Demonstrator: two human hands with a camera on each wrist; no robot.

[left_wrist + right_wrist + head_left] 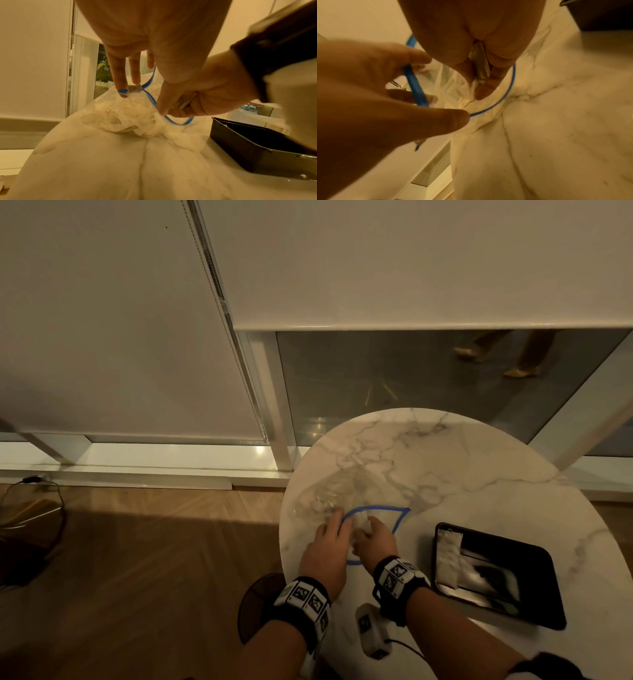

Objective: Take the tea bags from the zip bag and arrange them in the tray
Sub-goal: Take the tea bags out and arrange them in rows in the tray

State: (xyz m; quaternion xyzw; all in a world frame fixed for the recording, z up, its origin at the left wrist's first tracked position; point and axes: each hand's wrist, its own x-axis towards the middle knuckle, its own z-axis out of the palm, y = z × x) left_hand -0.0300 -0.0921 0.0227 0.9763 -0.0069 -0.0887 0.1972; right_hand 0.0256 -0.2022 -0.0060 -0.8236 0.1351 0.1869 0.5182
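Note:
A clear zip bag [329, 491] with a blue zip rim lies on the round marble table [462, 467], its mouth open toward me. My left hand [337, 517] holds the rim's left side, with the blue strip [415, 83] between its fingers and thumb. My right hand [364, 530] is at the bag's mouth and pinches a white tea bag [480, 63] between thumb and fingers. More tea bags [120, 119] fill the bag. The black tray [496, 537] sits to the right, with pale tea bags [447, 563] along its left side.
A small grey device [371, 631] with a cable lies on the table near its front edge, between my wrists. The table's left edge is close beside my left hand, above a wooden floor [154, 542]. A glass wall with blinds stands behind.

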